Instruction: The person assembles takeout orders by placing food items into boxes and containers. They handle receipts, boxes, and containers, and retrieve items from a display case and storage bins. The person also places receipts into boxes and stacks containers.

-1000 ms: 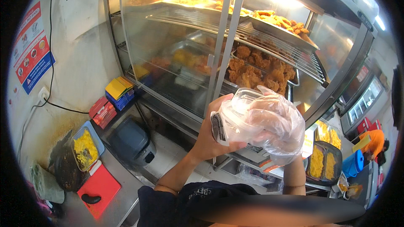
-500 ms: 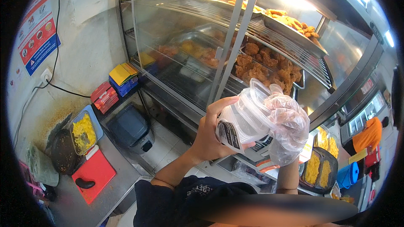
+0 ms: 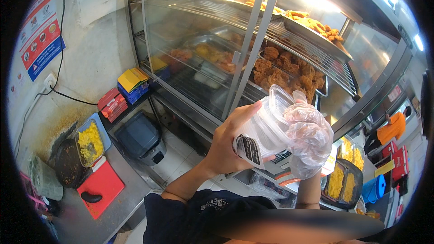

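Between my hands is a stack of clear plastic containers (image 3: 266,126), tilted, with a dark printed label on its lower left side. My bare left hand (image 3: 225,142) wraps round the left side of the stack, thumb along the top. My right hand (image 3: 310,132) wears a loose, clear plastic glove. Its curled fingers grip the right end of the stack, and the crumpled film partly hides them. Just beyond the stack, a tray of fried chicken (image 3: 285,70) sits in the glass display cabinet (image 3: 194,22).
Fried pieces fill an upper tray (image 3: 312,23). At left, a counter (image 3: 74,221) bears a red cutting board (image 3: 101,190), a knife handle, a dark pan (image 3: 68,165) and a tub of yellow food (image 3: 90,142). A grey bin (image 3: 138,138) stands below the cabinet. A person in orange (image 3: 391,126) is at far right.
My left hand has shifted slightly along the stack, and the stack has turned a little. The person in orange has moved up and left in the picture.
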